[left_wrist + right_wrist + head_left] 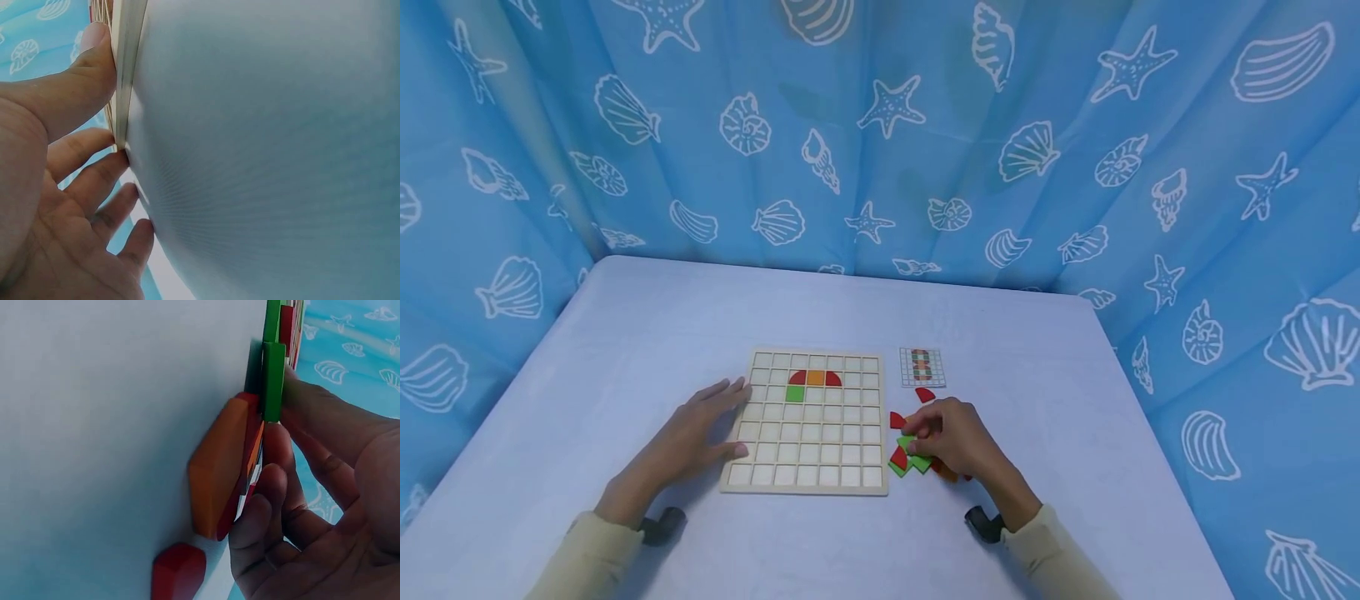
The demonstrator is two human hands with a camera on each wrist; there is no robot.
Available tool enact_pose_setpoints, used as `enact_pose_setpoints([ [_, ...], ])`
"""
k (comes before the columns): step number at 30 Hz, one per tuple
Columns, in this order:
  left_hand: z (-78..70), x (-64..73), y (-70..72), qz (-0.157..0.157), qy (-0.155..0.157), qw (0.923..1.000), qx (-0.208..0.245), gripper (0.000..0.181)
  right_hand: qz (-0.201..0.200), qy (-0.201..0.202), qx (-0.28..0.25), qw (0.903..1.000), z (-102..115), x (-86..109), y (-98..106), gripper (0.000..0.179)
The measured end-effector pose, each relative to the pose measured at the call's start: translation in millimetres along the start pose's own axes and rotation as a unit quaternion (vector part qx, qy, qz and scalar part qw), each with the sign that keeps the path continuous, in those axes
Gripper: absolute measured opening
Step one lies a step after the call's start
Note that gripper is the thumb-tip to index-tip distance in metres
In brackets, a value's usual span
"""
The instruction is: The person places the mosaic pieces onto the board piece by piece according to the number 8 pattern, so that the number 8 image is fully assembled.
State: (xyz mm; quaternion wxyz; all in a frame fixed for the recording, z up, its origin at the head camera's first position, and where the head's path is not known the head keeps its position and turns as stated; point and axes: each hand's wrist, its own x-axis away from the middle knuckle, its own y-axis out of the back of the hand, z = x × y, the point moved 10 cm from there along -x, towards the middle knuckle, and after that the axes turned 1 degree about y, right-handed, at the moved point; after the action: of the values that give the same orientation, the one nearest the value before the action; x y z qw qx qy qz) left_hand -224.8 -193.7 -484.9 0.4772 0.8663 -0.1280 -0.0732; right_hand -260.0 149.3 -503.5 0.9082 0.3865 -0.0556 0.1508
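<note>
In the head view a wooden grid board (805,492) lies on the table. Two red quarter-round tiles flank an orange square tile (816,378) on it, with a green square tile (795,393) below the left one. My left hand (696,429) rests along the board's left edge, fingers extended and thumb on the rim. My right hand (955,437) is over a loose pile right of the board, its thumb and bent fingers at a green tile (273,381). I cannot tell whether they pinch it. Orange (219,469) and red pieces lie under these fingers.
A small pattern card (922,367) lies beyond the pile, printed with red, orange and green shapes on a grid. Near it sits a loose red quarter-round (925,394). A blue shell-print curtain (865,167) hangs behind the white-covered table (820,550).
</note>
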Motion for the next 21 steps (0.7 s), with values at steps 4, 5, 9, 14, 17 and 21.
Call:
enact_pose_setpoints([
  [4,-0.3,0.3,0.4,-0.002,-0.006,1.0,0.001,0.087,0.0,0.019,0.016,0.9997,5.0,5.0,-0.9,0.016],
  [5,-0.3,0.3,0.6,-0.002,-0.006,1.0,0.001,0.087,0.001,0.023,0.015,0.9996,5.6,5.8,-1.1,0.017],
  [9,-0.1,0.5,0.8,-0.002,-0.005,1.0,-0.001,0.087,-0.003,0.033,-0.008,0.9994,5.3,6.5,-1.0,0.019],
  [14,1.9,0.5,-0.7,-0.001,0.0,1.0,-0.004,0.088,-0.043,0.021,-0.063,0.9969,4.2,2.2,3.7,0.017],
  [17,2.0,0.5,-0.8,-0.001,0.0,1.0,-0.004,0.088,-0.063,0.029,-0.086,0.9939,11.6,-2.3,4.1,0.017],
  [21,1.7,0.1,-0.5,-0.003,-0.003,1.0,-0.002,0.088,-0.065,0.043,-0.106,0.9914,26.8,-11.2,-3.4,0.016],
])
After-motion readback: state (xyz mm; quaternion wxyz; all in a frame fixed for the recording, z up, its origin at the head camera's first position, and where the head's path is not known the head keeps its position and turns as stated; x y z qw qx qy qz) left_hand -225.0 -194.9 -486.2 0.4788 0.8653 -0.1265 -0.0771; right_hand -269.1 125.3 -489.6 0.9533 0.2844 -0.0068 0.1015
